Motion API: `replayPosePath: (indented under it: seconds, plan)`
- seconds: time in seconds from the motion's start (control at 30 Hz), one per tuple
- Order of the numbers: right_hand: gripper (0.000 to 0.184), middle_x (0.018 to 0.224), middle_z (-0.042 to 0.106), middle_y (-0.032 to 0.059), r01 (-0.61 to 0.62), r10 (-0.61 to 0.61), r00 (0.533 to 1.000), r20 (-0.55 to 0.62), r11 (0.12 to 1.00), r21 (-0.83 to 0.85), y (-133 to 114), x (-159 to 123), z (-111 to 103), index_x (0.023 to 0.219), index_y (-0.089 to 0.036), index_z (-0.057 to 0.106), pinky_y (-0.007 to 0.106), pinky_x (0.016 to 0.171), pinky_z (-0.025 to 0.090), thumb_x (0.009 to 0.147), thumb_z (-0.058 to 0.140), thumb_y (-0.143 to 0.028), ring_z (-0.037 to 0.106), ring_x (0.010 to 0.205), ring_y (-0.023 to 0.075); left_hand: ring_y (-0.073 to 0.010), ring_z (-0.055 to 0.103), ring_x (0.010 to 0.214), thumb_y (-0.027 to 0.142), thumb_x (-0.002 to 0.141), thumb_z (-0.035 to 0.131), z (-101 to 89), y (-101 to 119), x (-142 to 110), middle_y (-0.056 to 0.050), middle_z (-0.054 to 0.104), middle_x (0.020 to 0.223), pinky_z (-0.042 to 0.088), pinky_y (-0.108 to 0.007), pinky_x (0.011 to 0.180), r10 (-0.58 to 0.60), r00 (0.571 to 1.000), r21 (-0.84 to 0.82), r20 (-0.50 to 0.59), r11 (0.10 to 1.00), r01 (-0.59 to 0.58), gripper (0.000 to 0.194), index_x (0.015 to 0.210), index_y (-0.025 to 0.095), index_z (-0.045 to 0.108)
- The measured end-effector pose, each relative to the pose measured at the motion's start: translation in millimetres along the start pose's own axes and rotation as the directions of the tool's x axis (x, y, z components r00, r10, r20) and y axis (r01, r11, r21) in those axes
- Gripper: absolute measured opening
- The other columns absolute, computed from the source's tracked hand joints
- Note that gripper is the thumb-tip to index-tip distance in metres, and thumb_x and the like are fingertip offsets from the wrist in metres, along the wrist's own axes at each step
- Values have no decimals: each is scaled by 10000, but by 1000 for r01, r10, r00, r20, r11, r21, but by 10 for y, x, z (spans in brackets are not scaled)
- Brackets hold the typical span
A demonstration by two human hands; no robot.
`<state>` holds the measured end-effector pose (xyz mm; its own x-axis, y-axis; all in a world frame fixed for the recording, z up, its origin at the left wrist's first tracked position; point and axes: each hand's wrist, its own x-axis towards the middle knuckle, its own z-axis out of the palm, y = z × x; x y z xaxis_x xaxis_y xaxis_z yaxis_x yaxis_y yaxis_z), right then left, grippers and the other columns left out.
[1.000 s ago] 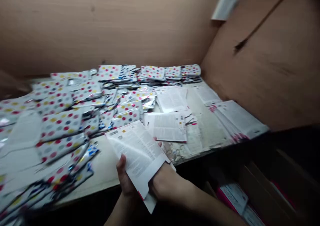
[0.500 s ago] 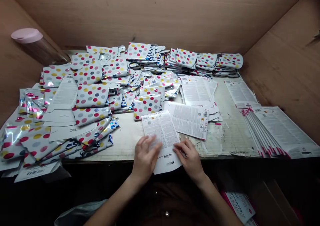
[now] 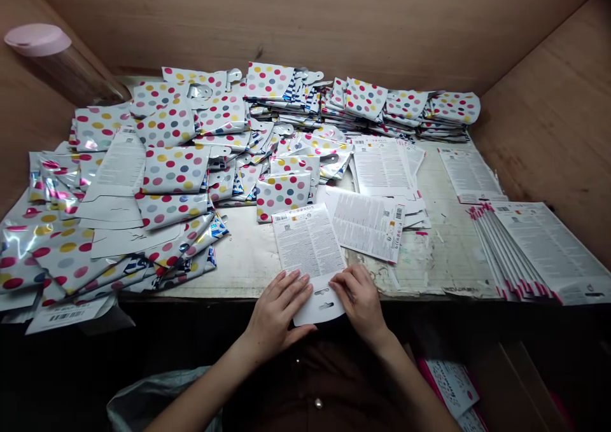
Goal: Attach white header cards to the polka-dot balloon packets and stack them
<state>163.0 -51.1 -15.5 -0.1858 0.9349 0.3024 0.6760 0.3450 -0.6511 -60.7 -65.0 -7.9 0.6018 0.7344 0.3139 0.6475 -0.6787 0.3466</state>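
Observation:
A white printed packaging card lies at the table's front edge, its flap with two hang slots jutting over the edge toward me. My left hand rests on the card's lower left side, fingers stretched flat over it and thumb below by the flap's bottom edge. On the right side, my right hand pinches the card's edge near the flap, fingers curled together. Just beyond the card sits a polka-dot pouch. Another printed card lies at an angle to the right, partly under the first.
Heaped polka-dot pouches cover the left, with pouch stacks along the back wall. A fanned stack of printed cards stands at right. A pink-lidded bottle leans in the left corner. Wooden panels enclose the table.
My left hand has come down from a blurred, raised pose to lie flat on the card's flap. The right hand keeps its pinch. The camera view has shifted slightly.

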Motion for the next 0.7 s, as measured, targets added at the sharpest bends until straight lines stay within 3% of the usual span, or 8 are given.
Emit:
replayPosePath:
  seconds: [0.2, 0.37, 0.47, 0.6, 0.7]
  plan:
    - [191, 790, 530, 51, 93, -84, 995, 49, 970, -223, -56, -25, -18, 795, -194, 521, 355, 707, 355, 966, 438, -214, 468, 772, 217, -313, 484, 1293, 520, 840, 609, 0, 15, -13, -134, 594, 1333, 389, -496, 1088, -4, 1000, 21, 14, 1000, 3, 630, 1329, 131, 522]
    - [100, 881, 558, 58, 36, -32, 998, 45, 995, -97, -69, -115, -103, 925, -194, 525, 353, 765, 357, 968, 435, -186, 498, 853, 214, -310, 461, 1316, 513, 843, 609, 13, 14, -37, -132, 575, 1356, 361, -492, 1111, -9, 1000, 17, 15, 1000, 8, 646, 1349, 129, 491]
    - [77, 892, 567, 60, -12, 16, 999, 35, 994, -113, -52, -60, -84, 929, -198, 548, 355, 766, 350, 957, 476, -201, 504, 861, 218, -305, 464, 1314, 495, 841, 619, 33, 3, -46, -129, 584, 1346, 364, -491, 1110, -11, 1000, 9, -3, 1000, 11, 615, 1326, 133, 507]
    - [141, 820, 559, 41, 52, -40, 996, 77, 987, -153, -45, 14, -39, 836, -193, 546, 358, 759, 323, 958, 476, -200, 505, 820, 209, -303, 459, 1318, 495, 836, 626, 57, -5, -38, -127, 580, 1351, 360, -492, 1115, -18, 1000, -4, -4, 1000, 18, 620, 1322, 129, 507]
    - [119, 845, 574, 47, 47, -43, 998, 36, 991, -128, -39, 10, -36, 871, -190, 554, 354, 772, 328, 958, 473, -194, 519, 834, 205, -298, 464, 1314, 495, 831, 632, 56, -2, -32, -128, 584, 1347, 361, -488, 1116, -25, 1000, -13, -10, 1000, 24, 627, 1324, 128, 507]
